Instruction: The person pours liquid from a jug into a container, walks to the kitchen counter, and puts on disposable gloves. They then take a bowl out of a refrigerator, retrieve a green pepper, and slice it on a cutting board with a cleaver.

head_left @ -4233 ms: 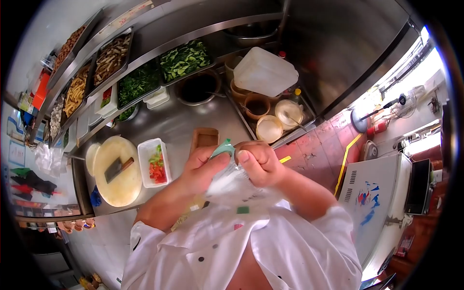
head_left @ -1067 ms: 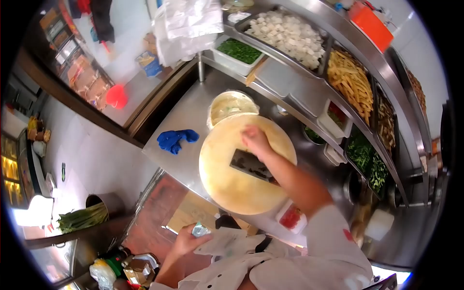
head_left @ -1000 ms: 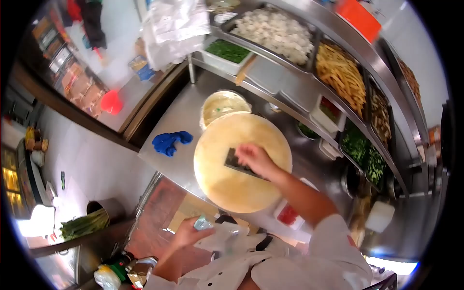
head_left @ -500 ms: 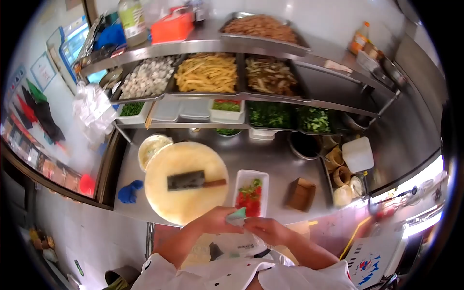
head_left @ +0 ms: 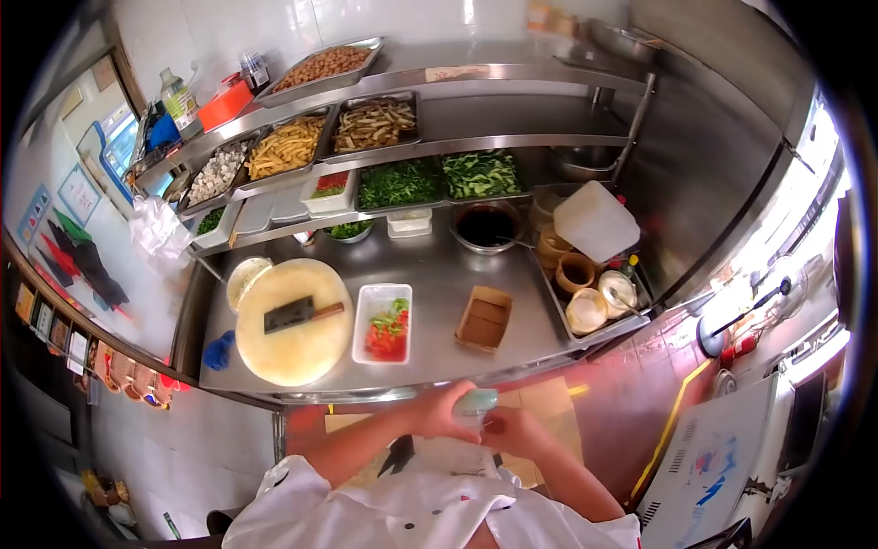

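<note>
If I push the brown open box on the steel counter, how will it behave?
The brown open box looks like thin cardboard with nothing visible inside, so it is probably light and may crease if squeezed. Its base seems flat on the smooth-looking steel counter, so it would likely slide rather than roll.

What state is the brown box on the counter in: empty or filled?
Empty: the brown box is open-topped, with its bare bottom showing.
</note>
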`<state>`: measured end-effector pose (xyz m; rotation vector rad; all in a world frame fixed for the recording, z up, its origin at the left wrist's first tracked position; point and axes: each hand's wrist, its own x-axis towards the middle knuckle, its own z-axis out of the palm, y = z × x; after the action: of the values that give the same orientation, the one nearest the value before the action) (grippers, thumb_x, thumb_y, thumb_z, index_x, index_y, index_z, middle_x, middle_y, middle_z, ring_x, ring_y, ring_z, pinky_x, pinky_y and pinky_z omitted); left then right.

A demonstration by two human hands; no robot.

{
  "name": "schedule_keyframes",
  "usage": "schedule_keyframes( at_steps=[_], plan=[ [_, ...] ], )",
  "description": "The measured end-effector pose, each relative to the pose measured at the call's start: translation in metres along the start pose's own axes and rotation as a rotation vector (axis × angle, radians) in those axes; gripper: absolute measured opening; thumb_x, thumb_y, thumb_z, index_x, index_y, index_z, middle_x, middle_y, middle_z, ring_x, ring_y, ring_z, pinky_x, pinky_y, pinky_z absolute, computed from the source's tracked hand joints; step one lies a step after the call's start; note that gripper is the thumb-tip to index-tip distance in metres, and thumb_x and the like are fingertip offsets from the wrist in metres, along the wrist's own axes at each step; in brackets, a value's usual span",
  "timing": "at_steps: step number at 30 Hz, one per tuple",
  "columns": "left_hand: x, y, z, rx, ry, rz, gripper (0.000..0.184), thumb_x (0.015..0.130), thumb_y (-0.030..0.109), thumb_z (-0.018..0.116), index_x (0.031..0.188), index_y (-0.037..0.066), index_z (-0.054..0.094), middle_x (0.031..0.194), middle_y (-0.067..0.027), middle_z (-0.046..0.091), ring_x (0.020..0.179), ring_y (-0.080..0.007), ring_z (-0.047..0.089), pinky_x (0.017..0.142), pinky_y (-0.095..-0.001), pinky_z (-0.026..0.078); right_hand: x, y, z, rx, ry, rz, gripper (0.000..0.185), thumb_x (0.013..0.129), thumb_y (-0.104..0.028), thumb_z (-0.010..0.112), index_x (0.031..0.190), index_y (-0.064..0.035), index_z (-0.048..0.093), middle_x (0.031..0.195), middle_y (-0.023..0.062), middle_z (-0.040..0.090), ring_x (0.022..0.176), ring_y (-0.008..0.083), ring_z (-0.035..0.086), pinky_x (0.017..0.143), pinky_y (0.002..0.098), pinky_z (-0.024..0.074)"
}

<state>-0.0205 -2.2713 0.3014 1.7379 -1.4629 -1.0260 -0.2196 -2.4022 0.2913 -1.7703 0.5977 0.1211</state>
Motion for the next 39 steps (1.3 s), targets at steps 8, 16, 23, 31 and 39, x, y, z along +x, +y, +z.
schedule_keyframes(
  at_steps=[8, 16, 23, 31, 39],
  plan=[
    [0.012, 0.028, 0.047, 0.192, 0.327, 0.119, 0.097, 0.065, 0.05, 0.089, 0.137, 0.003, 0.047, 0.124, -0.018, 0.056, 0.113, -0.0335, 0.059, 0.097, -0.042, 0.048, -0.028, 0.033, -0.016, 0.04, -0.093, 0.131, 0.028, 0.085, -0.019, 0.071, 0.103, 0.0019, 0.069, 0.08, 0.0074, 0.069, 0.066, 0.0141, 0.065, 0.054, 0.0299, 0.0524],
    [-0.032, -0.034, 0.091, -0.718, 0.202, -0.257, 0.059, 0.096, 0.043, 0.066, 0.135, 0.001, 0.053, 0.127, -0.0123, 0.063, 0.116, -0.0188, 0.058, 0.099, -0.0358, 0.048, -0.004, 0.087, 0.031, 0.968, 0.125, 0.04, 0.024, 0.096, -0.007, 0.054, 0.117, -0.0009, 0.063, 0.105, 0.0064, 0.067, 0.09, 0.0148, 0.064, 0.077, 0.0285, 0.0535],
    [-0.091, -0.066, 0.092, -0.291, 0.382, -0.46, 0.035, 0.1, 0.035, 0.061, 0.09, 0.002, 0.068, 0.077, -0.002, 0.067, 0.07, -0.0141, 0.06, 0.063, -0.0356, 0.049, 0.026, 0.062, 0.048, 1.086, 0.322, 0.118, 0.018, 0.101, -0.016, 0.056, 0.11, -0.0025, 0.064, 0.095, 0.0029, 0.066, 0.081, 0.0106, 0.061, 0.071, 0.0251, 0.0497],
    [-0.124, -0.135, 0.026, -0.341, 0.347, -0.389, 0.038, 0.103, 0.037, 0.052, 0.104, 0.003, 0.068, 0.079, -0.0013, 0.064, 0.076, -0.014, 0.06, 0.071, -0.0326, 0.05, 0.063, 0.024, 0.076, 0.667, 0.316, 0.092, 0.016, 0.098, -0.019, 0.063, 0.102, -0.0036, 0.065, 0.081, -0.0023, 0.06, 0.07, 0.007, 0.051, 0.063, 0.0241, 0.0431],
    [-0.08, -0.136, -0.092, -0.747, 0.305, -0.316, 0.042, 0.101, 0.043, 0.056, 0.111, 0.004, 0.065, 0.094, 0.0006, 0.064, 0.084, -0.0124, 0.06, 0.073, -0.0332, 0.052, 0.119, -0.047, 0.111, 0.005, 0.152, 0.044, 0.022, 0.097, -0.015, 0.062, 0.112, 0.0008, 0.063, 0.087, 0.0007, 0.064, 0.077, 0.0088, 0.057, 0.068, 0.0262, 0.048]
  ],
)
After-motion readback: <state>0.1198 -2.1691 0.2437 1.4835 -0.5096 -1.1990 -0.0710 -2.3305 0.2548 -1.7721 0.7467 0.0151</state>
